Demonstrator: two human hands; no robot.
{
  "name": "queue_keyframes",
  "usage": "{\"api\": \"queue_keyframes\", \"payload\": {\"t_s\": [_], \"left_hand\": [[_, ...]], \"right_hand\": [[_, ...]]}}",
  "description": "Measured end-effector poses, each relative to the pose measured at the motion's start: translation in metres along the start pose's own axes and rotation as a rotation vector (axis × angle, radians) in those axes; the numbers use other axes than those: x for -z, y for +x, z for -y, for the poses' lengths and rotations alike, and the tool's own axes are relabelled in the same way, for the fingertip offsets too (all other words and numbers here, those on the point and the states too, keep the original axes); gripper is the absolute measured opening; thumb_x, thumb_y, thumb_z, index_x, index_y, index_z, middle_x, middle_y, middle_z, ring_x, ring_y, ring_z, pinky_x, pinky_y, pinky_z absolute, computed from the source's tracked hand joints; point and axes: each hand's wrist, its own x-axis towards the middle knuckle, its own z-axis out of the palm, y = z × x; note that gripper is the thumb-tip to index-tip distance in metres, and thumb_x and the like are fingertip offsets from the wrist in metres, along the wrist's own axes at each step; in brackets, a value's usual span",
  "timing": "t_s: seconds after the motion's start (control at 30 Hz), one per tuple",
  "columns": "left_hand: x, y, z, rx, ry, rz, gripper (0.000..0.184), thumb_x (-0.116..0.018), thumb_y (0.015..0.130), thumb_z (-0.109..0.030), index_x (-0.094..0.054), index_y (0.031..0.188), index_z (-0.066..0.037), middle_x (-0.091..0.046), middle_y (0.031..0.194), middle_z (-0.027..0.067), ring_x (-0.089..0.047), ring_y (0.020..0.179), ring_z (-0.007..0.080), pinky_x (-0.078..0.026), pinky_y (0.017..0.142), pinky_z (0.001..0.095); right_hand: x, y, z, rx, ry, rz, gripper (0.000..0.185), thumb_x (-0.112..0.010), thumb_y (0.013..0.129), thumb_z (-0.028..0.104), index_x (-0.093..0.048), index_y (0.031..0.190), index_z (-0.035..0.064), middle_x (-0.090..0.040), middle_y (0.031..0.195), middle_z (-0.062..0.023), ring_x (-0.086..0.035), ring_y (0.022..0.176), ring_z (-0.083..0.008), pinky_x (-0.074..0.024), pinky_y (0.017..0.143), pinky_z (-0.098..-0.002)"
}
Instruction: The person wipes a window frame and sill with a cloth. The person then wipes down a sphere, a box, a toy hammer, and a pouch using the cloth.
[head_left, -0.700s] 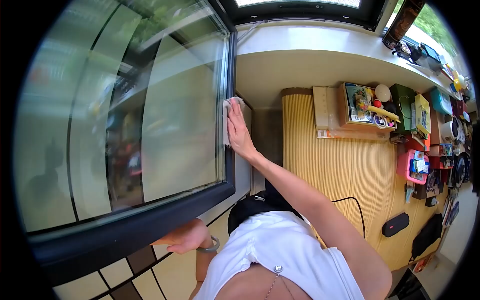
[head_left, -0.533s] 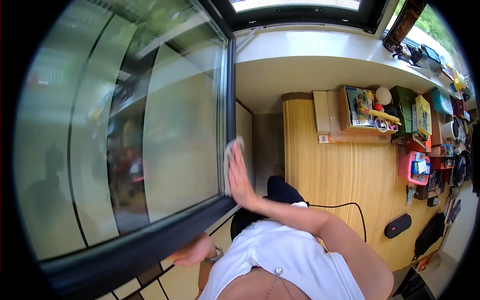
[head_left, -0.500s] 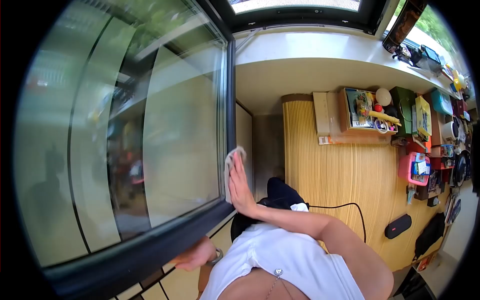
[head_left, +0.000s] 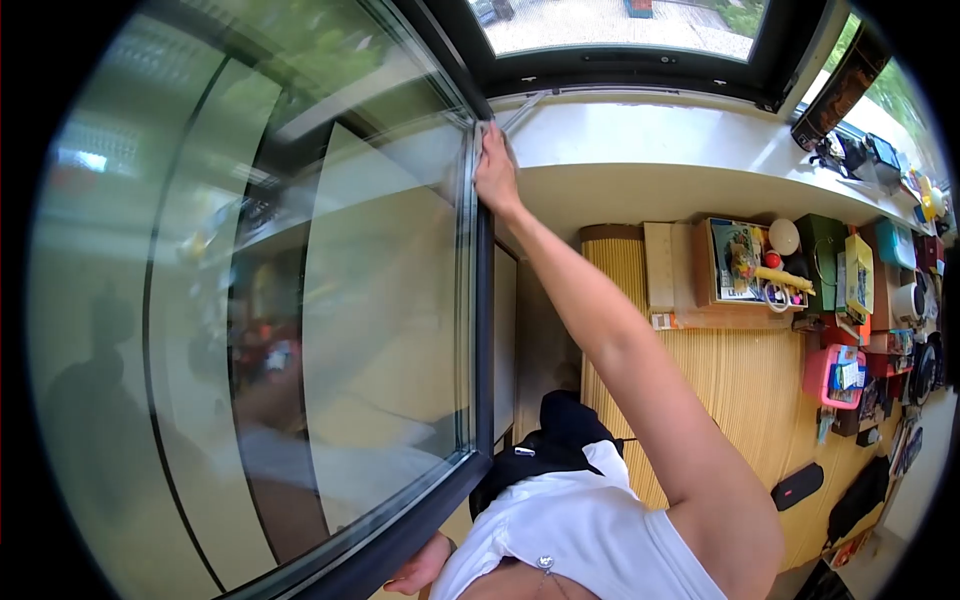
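Observation:
A glazed window sash (head_left: 486, 330) with a dark frame stands swung open on the left, its glass full of reflections. My right hand (head_left: 497, 178) is up at the top of the sash's near edge, arm stretched out. It presses a grey cloth (head_left: 514, 150) against the frame; only a thin strip of the cloth shows beside the fingers. Low down, my left hand (head_left: 422, 565) is next to the bottom rail of the sash, partly covered by it. How its fingers are closed is not clear.
A white sill (head_left: 620, 135) runs below the window opening, with a dark cylinder (head_left: 840, 88) at its right. Below lies a yellow slatted mat (head_left: 720, 370) bearing a box of small items (head_left: 735, 265), a pink basket (head_left: 835, 375) and a black case (head_left: 797, 486).
My right hand has slid with the cloth up the sash's edge, from near the lower corner to the top. My left hand remains low by the bottom rail. The view has shifted slightly.

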Motion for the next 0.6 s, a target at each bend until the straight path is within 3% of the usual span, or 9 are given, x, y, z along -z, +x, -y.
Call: {"api": "queue_keyframes", "payload": {"t_s": [0.03, 0.07, 0.1, 0.2, 0.27, 0.33, 0.47, 0.53, 0.6], "left_hand": [[-0.001, -0.002, 0.002, -0.068, 0.302, -0.393, 0.061, -0.031, 0.098, -0.046, -0.05, 0.13, 0.002, -0.052, 0.132, 0.0189, -0.056, 0.112, 0.0287, -0.048, 0.094, 0.0425], [0.014, -0.009, -0.003, -0.074, 0.3, -0.392, 0.061, -0.031, 0.098, -0.046, -0.05, 0.13, 0.002, -0.052, 0.132, 0.0189, -0.056, 0.112, 0.0287, -0.048, 0.094, 0.0425], [0.036, -0.019, -0.01, -0.065, 0.539, -0.684, 0.063, -0.031, 0.098, -0.047, -0.05, 0.129, 0.004, -0.053, 0.131, 0.0201, -0.056, 0.113, 0.0277, -0.05, 0.092, 0.0427], [0.069, -0.025, -0.016, -0.122, 0.505, -0.591, 0.065, -0.028, 0.098, -0.047, -0.049, 0.13, 0.006, -0.052, 0.131, 0.0214, -0.054, 0.115, 0.0276, -0.047, 0.096, 0.0415], [0.03, -0.012, -0.005, -0.131, 0.519, -0.587, 0.063, -0.029, 0.098, -0.045, -0.046, 0.13, 0.006, -0.051, 0.132, 0.0221, -0.054, 0.116, 0.0282, -0.047, 0.097, 0.0416], [0.017, -0.006, 0.0, -0.129, 0.562, -0.56, 0.059, -0.031, 0.099, -0.042, -0.041, 0.132, 0.007, -0.049, 0.133, 0.0234, -0.054, 0.116, 0.0294, -0.046, 0.098, 0.0419], [0.014, -0.007, 0.003, -0.151, 0.675, -0.473, 0.056, -0.035, 0.1, -0.035, -0.03, 0.136, 0.008, -0.044, 0.135, 0.0262, -0.053, 0.117, 0.0318, -0.045, 0.101, 0.0424], [0.013, -0.008, 0.003, -0.176, 0.766, -0.4, 0.055, -0.037, 0.1, -0.031, -0.025, 0.137, 0.008, -0.042, 0.137, 0.0276, -0.053, 0.117, 0.033, -0.044, 0.102, 0.0427], [0.018, -0.009, -0.002, -0.271, 1.034, -0.187, 0.056, -0.039, 0.101, -0.027, -0.02, 0.139, 0.009, -0.04, 0.138, 0.0289, -0.052, 0.118, 0.0342, -0.043, 0.103, 0.0429]], "right_hand": [[-0.003, 0.015, -0.009, 0.016, 0.008, -0.024, 0.045, -0.036, 0.098, 0.011, -0.037, 0.14, -0.0028, -0.039, 0.145, -0.0224, -0.035, 0.136, -0.0362, -0.0292, 0.112, -0.0377], [-0.007, 0.026, -0.018, 0.031, 0.016, -0.049, 0.045, -0.037, 0.098, 0.013, -0.037, 0.14, -0.0029, -0.04, 0.144, -0.0226, -0.036, 0.135, -0.0364, -0.0307, 0.111, -0.0379], [-0.012, 0.031, -0.029, 0.066, -0.047, -0.091, 0.045, -0.038, 0.098, 0.015, -0.038, 0.14, -0.0015, -0.043, 0.141, -0.0232, -0.043, 0.129, -0.038, -0.0356, 0.107, -0.0404], [-0.004, 0.027, -0.017, 0.074, -0.208, -0.076, 0.04, -0.039, 0.097, 0.014, -0.044, 0.134, 0.0005, -0.045, 0.138, -0.0238, -0.05, 0.12, -0.0404, -0.0413, 0.1, -0.0443], [0.002, 0.016, -0.006, 0.066, -0.225, -0.101, 0.033, -0.042, 0.095, 0.015, -0.052, 0.123, 0.0015, -0.053, 0.127, -0.0253, -0.056, 0.108, -0.0427, -0.0452, 0.093, -0.0478], [0.012, -0.005, 0.012, -0.419, -0.335, 0.086, 0.028, -0.043, 0.094, 0.014, -0.055, 0.112, -0.0038, -0.061, 0.109, -0.0283, -0.057, 0.102, -0.0457, -0.0452, 0.089, -0.0472], [0.053, -0.112, 0.018, -0.278, -0.095, 0.262, 0.025, -0.049, 0.088, 0.014, -0.06, 0.104, -0.0016, -0.062, 0.102, -0.031, -0.058, 0.101, -0.047, -0.0464, 0.087, -0.0508], [0.076, -0.161, 0.004, -0.28, -0.246, 0.776, 0.024, -0.048, 0.09, 0.014, -0.062, 0.101, -0.0019, -0.062, 0.105, -0.0301, -0.059, 0.102, -0.0451, -0.0462, 0.091, -0.0472], [0.078, -0.158, -0.007, -0.387, -0.095, 0.637, 0.028, -0.047, 0.092, 0.019, -0.062, 0.105, -0.0016, -0.064, 0.102, -0.0273, -0.061, 0.098, -0.0431, -0.0474, 0.09, -0.0462]]}}
